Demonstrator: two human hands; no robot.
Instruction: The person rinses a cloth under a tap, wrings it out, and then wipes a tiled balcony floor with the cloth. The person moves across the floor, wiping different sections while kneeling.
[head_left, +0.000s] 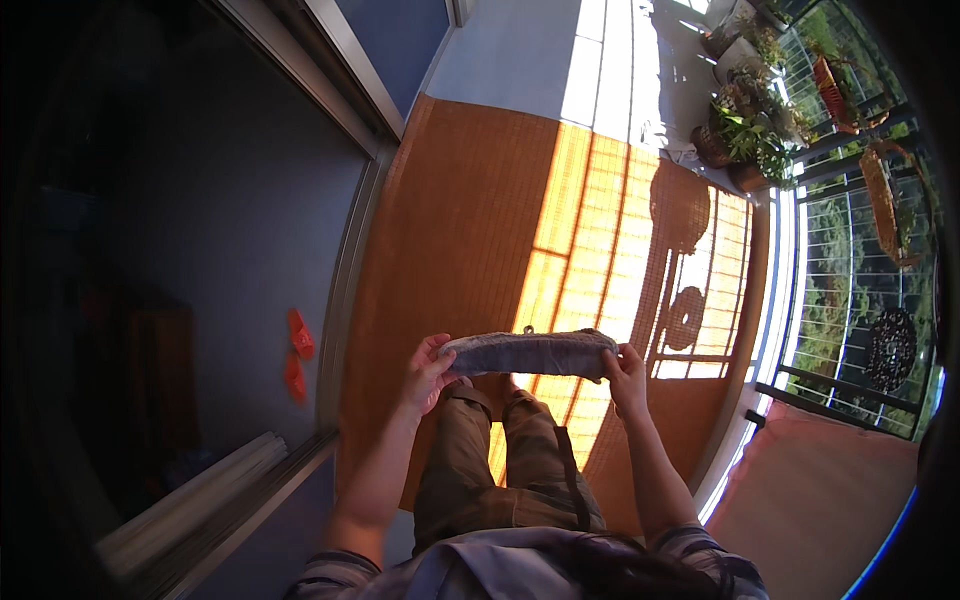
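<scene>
A long folded grey cloth (531, 355), perhaps a towel, is stretched level between both hands above the person's feet. My left hand (430, 371) pinches its left end between thumb and fingers. The right end is gripped by my right hand (625, 373) in the same way. A small ring or loop shows at the cloth's upper edge. Beneath it lies an orange-brown woven mat (465, 202) with bright sunlight and railing shadows across it.
Sliding door tracks (352, 247) run along the left, with red slippers (300, 334) on the dark floor beyond. Potted plants (750, 139) stand at the upper right beside a barred window with hanging baskets (881, 202). A pinkish cloth-like cover (825, 487) lies at the lower right.
</scene>
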